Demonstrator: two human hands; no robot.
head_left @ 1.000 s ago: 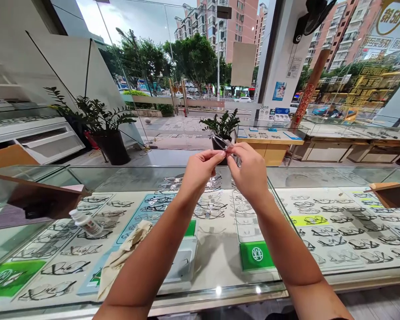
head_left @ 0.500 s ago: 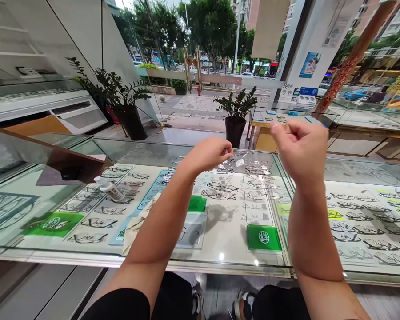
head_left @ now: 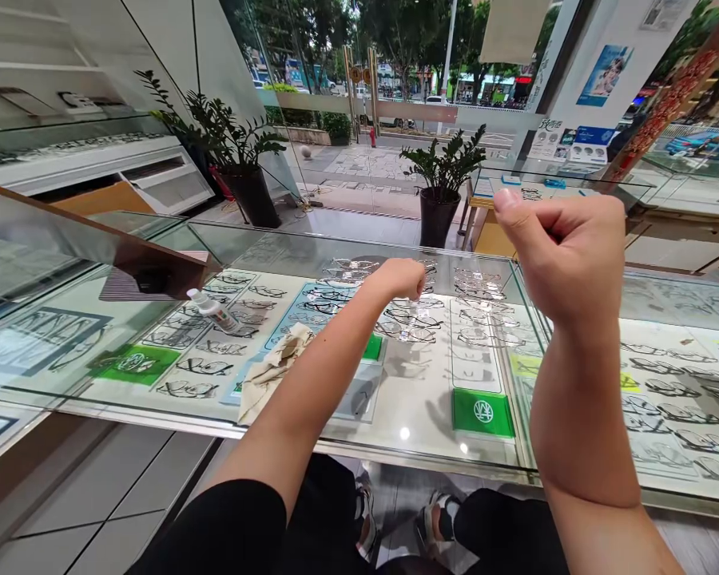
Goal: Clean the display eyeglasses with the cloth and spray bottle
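Note:
My left hand (head_left: 400,279) is curled into a fist above the glass counter (head_left: 423,443), over rows of eyeglasses (head_left: 407,323) laid out inside it. Nothing shows in its fingers. Raised higher and nearer to me, my right hand (head_left: 578,255) is also a fist, its thumb lying forward over bent fingers, and I see nothing in it. A crumpled cream cloth (head_left: 274,371) rests on the glass beside my left forearm. Farther left a white spray bottle (head_left: 214,311) stands on the counter. Below my right hand, to its left, is a green square card (head_left: 483,412) with a white logo.
A brown-edged mirror or panel (head_left: 101,239) leans over the counter's left part. Two potted plants (head_left: 248,192) stand beyond the counter, near the glass front. Another display table (head_left: 485,216) is at the back right. More eyeglasses (head_left: 674,387) fill the right-hand case.
The view has tilted down and shifted left a little. My left hand has bent into a tighter fist, knuckles forward. My right fist has come closer and looks larger.

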